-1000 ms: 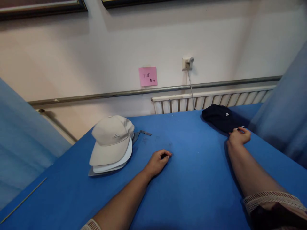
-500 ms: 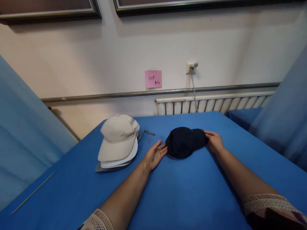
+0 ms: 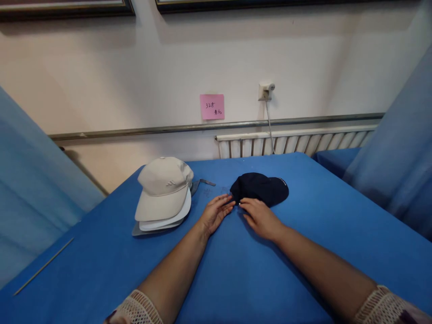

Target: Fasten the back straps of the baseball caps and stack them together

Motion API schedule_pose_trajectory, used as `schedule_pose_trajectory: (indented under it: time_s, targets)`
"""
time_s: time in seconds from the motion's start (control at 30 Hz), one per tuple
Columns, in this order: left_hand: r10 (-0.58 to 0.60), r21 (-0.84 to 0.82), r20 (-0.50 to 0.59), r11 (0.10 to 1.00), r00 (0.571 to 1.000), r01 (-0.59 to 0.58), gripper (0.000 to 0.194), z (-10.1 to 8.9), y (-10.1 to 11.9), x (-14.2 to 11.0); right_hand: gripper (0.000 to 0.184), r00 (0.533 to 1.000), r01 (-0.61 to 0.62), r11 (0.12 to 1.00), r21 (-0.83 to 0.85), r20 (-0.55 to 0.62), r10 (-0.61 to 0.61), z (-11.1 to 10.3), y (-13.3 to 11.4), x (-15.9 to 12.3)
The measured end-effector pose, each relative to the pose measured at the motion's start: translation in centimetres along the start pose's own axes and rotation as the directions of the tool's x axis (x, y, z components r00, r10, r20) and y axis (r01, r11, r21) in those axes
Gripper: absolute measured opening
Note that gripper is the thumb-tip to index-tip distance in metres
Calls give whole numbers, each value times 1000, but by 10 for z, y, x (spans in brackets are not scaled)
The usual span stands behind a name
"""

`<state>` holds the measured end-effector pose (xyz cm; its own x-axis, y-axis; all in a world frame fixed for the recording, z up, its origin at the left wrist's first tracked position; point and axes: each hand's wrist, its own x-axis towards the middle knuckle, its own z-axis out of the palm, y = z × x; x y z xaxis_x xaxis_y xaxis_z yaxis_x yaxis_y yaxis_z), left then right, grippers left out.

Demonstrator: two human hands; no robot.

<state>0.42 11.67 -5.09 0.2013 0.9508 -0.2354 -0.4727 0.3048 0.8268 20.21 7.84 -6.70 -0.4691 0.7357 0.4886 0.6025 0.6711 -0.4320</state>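
Observation:
A dark navy cap (image 3: 258, 185) lies on the blue-covered table, its brim pointing right and its back toward my left hand. My left hand (image 3: 214, 213) is at the cap's left end, with thumb and fingertips closed around the back edge. My right hand (image 3: 261, 218) reaches across to the cap's near left side. Its fingertips touch the lower edge, while the thumb hangs apart below them. To the left, a beige cap (image 3: 164, 186) tops a stack with a white cap (image 3: 184, 213) and a grey one (image 3: 140, 230) under it.
A thin stick (image 3: 43, 266) lies at the table's (image 3: 236, 288) left side. Blue curtains (image 3: 30, 189) hang on both sides. Behind the table are a metal rail (image 3: 145, 131), a radiator (image 3: 303, 140), a socket with a cord (image 3: 266, 92) and a pink note (image 3: 212, 107).
My right hand has let go of the brim and moved left to the cap's near back edge. My left thumb and fingers have closed at the cap's back.

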Motion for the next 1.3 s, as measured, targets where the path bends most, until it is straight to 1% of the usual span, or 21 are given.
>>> schedule_pose_trajectory:
  time_s: [0.07,0.13,0.2,0.27,0.3,0.37,0.43,0.47,0.5,0.53,0.57,0.63,0.73,0.87,0.93,0.97,1.1,1.17,1.2,1.23,1.3]
  targets:
    - [11,68,6,998,1000,-12,28,1,-2,1,38,986,-158,987,9,-55,159,1,28,2]
    - [45,171,7,984,999,-45,29,2,-6,3,43,956,-286,958,29,-61,287,4,51,3]
    - [104,301,19,948,994,-105,27,3,-13,7,47,942,-334,942,31,-21,334,7,64,3]
    - [171,476,67,860,983,-182,25,3,-21,10,44,940,-340,940,19,10,340,9,66,4]
    - [207,579,110,782,972,-232,24,4,-25,11,41,939,-344,939,12,10,344,10,65,4]
    - [273,753,238,554,932,-355,26,5,-31,11,35,935,-356,935,6,-1,356,11,63,6]
    - [319,820,401,294,859,-492,32,9,-34,11,31,933,-360,932,30,-10,361,10,61,7]
    - [323,814,479,183,816,-551,35,11,-35,11,30,933,-360,932,54,-13,361,10,61,8]
    - [315,796,547,93,776,-598,37,14,-35,12,30,932,-359,930,84,-17,361,11,62,8]
    - [298,774,598,26,744,-632,38,16,-35,13,28,931,-360,925,120,-24,365,11,64,8]
    - [280,759,630,-24,725,-651,38,18,-34,15,26,926,-366,916,165,-34,376,12,66,8]
    - [256,756,645,-75,720,-651,37,21,-33,17,20,906,-395,874,282,-38,421,13,70,8]
    - [255,771,629,-89,734,-630,37,23,-31,16,15,869,-436,768,469,-2,495,14,75,7]
    - [251,742,662,-83,706,-666,33,28,-28,6,20,860,-423,673,607,35,508,13,71,8]
    - [243,728,676,-77,696,-681,30,31,-27,1,21,870,-405,650,643,53,490,13,66,7]
    - [240,730,674,-70,699,-680,27,32,-27,0,21,878,-393,643,657,61,474,13,62,7]
    - [235,761,634,-18,737,-648,16,33,-28,0,19,899,-359,637,682,70,433,15,54,6]
    - [221,755,633,39,742,-655,14,30,-28,2,18,899,-362,649,670,66,433,15,53,6]
    - [215,744,636,85,741,-663,14,28,-28,4,18,900,-363,659,658,66,430,15,53,7]
    - [214,729,637,146,741,-669,14,25,-27,6,18,902,-364,673,644,65,426,15,54,7]
    - [223,686,621,308,751,-659,14,21,-27,9,19,903,-372,700,610,64,424,14,55,7]
